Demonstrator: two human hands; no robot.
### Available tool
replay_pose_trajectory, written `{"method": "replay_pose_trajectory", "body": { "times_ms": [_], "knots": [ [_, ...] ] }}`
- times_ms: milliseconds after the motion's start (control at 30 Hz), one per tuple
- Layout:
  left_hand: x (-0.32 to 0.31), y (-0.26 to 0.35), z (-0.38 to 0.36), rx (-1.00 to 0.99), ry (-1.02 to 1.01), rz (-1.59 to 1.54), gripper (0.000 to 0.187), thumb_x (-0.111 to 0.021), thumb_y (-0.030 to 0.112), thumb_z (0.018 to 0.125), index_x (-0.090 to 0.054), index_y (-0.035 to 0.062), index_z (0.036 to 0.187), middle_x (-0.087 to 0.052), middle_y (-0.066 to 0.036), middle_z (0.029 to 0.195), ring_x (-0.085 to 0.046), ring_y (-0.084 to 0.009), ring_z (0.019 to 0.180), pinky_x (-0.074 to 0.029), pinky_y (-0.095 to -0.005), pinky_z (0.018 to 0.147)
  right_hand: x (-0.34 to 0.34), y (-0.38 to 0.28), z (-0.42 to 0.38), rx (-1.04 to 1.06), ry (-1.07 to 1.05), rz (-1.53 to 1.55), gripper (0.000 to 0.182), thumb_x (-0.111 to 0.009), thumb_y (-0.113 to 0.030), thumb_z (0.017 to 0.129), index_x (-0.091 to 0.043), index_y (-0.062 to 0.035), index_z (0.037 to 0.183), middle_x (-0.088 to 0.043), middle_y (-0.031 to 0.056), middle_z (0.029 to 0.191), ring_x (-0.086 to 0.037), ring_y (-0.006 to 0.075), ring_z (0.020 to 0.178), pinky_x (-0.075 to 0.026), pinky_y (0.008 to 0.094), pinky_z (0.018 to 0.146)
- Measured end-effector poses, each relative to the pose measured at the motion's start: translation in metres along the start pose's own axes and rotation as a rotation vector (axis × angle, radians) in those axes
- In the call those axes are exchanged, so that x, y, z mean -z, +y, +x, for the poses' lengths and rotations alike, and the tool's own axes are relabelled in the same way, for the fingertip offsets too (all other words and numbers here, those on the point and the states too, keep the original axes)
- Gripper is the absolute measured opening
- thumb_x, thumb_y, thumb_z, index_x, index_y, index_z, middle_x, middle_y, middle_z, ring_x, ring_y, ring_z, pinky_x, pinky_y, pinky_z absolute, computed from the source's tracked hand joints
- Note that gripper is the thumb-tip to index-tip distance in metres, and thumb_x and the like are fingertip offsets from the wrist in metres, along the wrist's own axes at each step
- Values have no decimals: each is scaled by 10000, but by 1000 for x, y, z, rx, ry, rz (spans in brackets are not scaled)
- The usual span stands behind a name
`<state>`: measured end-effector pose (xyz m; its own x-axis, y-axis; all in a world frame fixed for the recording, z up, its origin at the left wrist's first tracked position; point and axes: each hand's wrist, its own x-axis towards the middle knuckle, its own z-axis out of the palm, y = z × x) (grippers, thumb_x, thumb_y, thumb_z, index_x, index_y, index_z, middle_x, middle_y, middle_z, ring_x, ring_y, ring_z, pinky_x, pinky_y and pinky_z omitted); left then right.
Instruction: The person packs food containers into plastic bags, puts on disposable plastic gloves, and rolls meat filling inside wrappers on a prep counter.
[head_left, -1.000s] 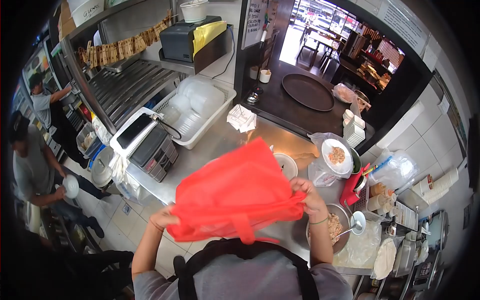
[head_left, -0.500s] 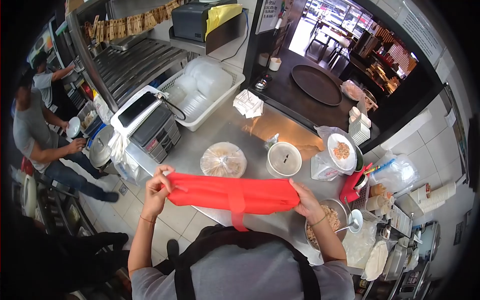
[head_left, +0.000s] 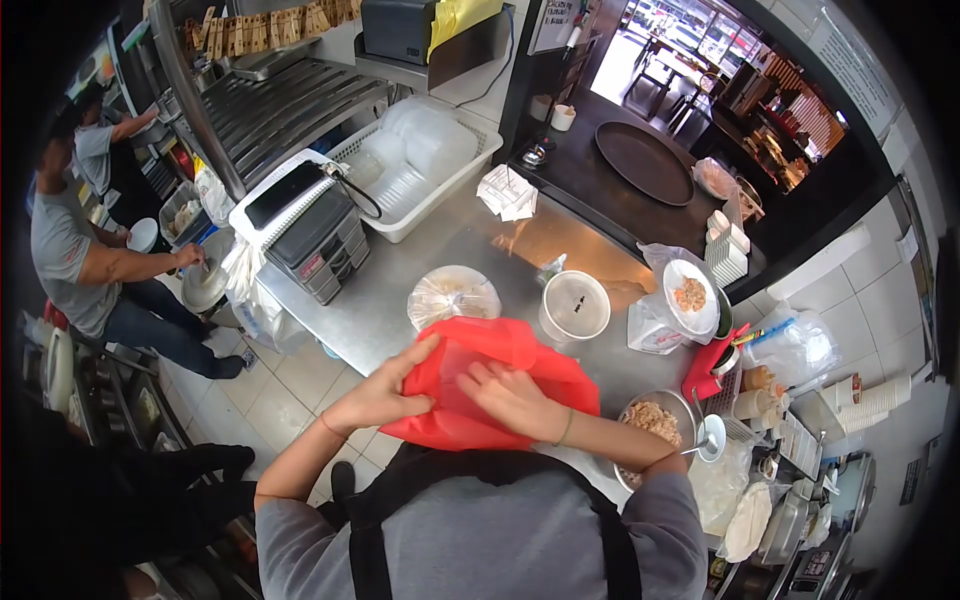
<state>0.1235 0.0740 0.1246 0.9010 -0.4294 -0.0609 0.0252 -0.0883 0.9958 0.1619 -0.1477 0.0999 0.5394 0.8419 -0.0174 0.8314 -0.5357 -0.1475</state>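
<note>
A red cloth bag with a strap handle is in front of my chest, its mouth spread and facing up. My left hand is closed on the bag's left edge, thumb and fingers pinching the fabric. My right hand reaches across into the bag's mouth, fingers bent, a little apart and against the cloth; I see nothing held in it. Just beyond the bag, a round container wrapped in clear plastic stands on the steel counter. Beside it is a round tub with a pale lid.
A bowl of chopped food with a ladle stands at the right. Behind it, a plate of food rests on a scale. A white basket of plastic containers and a dark printer are on the left. Two people work at far left.
The bag has gone from stretched flat between both hands to spread at the mouth. My right hand has left its right end and moved left into it; my left hand has shifted rightward.
</note>
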Motion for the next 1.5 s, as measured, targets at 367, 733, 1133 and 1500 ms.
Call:
{"method": "replay_pose_trajectory", "body": {
  "times_ms": [367,733,1133,1500],
  "knots": [
    [13,-56,-21,406,9,-807,683,-478,-124,754,-259,-8,1391,-522,-89,1219,-596,-96,864,-486,-209,748,-19,109,43,-377,240,1679,307,-608,-201,867,-526,-27,1106,-550,102,1101,-508,203,1078,-429,336,920],
    [19,-89,-52,385,27,-795,720,-437,-145,693,-256,-30,1380,-486,-165,1264,-576,-220,1061,-485,-290,888,-112,117,56,-854,-10,2191,407,-615,-147,802,-446,-3,1142,-489,156,1157,-499,270,1101,-444,448,952],
    [32,-102,-39,363,-16,-733,702,-460,-129,718,-284,5,1384,-494,-115,1264,-580,-152,1012,-483,-240,840,-31,127,58,-788,196,2099,383,-544,-126,765,-485,6,1119,-529,161,1101,-564,295,993,-496,472,866],
    [62,-75,49,300,-72,-346,586,-620,9,793,-377,9,1327,-571,-76,1151,-580,-113,925,-477,-233,818,53,68,53,-501,111,2244,448,-475,-118,783,-423,27,1203,-533,160,1140,-593,256,980,-549,373,807]
  ]
}}
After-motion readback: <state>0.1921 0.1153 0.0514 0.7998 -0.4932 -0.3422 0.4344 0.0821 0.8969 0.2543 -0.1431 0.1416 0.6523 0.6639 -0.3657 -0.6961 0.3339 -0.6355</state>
